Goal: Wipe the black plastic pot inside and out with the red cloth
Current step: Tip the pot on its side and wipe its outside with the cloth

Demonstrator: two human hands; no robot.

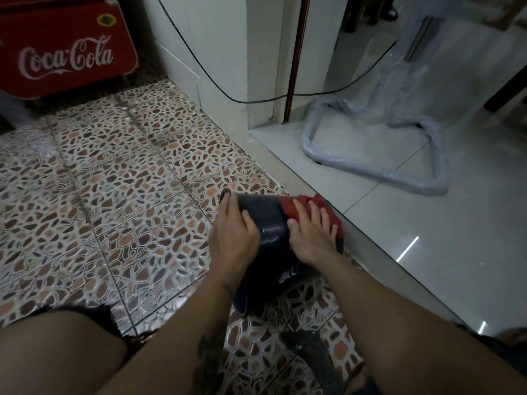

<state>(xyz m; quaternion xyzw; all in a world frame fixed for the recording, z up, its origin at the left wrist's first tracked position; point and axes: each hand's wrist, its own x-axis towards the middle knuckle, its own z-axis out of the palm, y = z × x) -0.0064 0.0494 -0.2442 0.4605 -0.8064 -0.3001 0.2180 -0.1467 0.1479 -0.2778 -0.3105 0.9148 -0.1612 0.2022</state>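
hands x2 (233,232) | blk pot x1 (271,223) | red cloth x1 (293,208) (bunched) | cooler x1 (65,47)

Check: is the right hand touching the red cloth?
Touching. The head view shows the right hand spread flat on the red cloth, pressing it against the black pot, with cloth visible around the fingers.

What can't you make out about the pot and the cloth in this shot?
- Pot inside: head view, its opening faces away or is covered.
- Pot's near end: hidden by the forearms.
- Cloth: mostly under the right hand.
- Left hand palm contact: hidden by the hand itself.
- How clean the pot is: too dark.
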